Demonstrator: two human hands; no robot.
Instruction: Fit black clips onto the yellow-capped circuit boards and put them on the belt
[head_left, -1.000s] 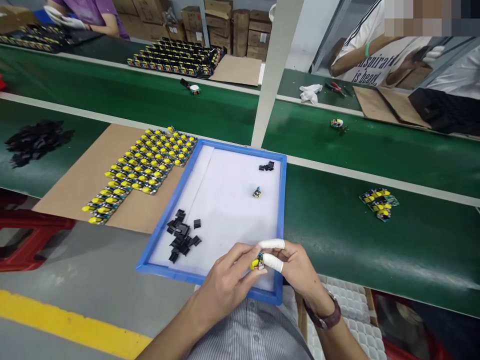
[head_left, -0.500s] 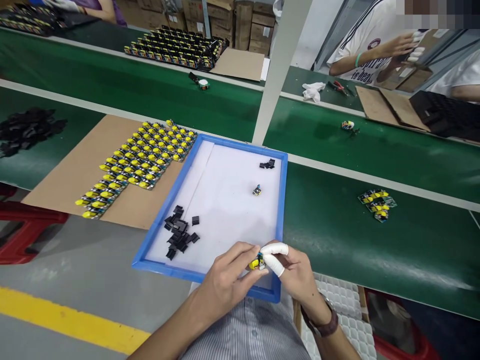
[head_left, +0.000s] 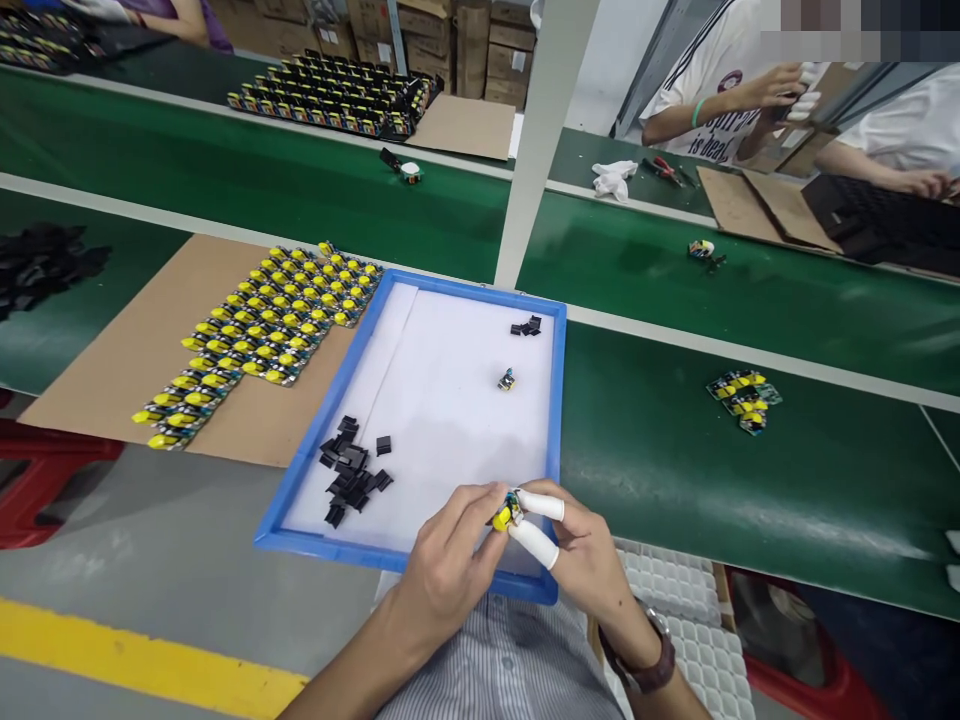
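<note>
Over the near edge of the blue-rimmed white tray (head_left: 561, 420), both hands meet on a small circuit board with a yellow component (head_left: 503, 517). My left hand (head_left: 454, 550) pinches it from the left between thumb and fingers. My right hand (head_left: 577, 545), with white finger cots on thumb and forefinger, grips its right side. Fingers hide part of the board. In the tray lie a heap of small black plastic pieces (head_left: 352, 475) at the left, a few more black pieces (head_left: 526, 327) at the far right, and a single small component assembly (head_left: 506, 379).
Rows of yellow-topped circuit boards (head_left: 277, 310) cover a cardboard sheet (head_left: 112, 370) at left. Several more boards (head_left: 746, 398) lie on the green bench at right. A green conveyor belt (head_left: 315, 180) runs behind a white post (head_left: 534, 140). Co-workers (head_left: 712, 100) sit across it.
The board in my hands has turned slightly, and my right finger and thumb have shifted on it. The view has swung a little. Across the belt, a co-worker's hand has come into view at right.
</note>
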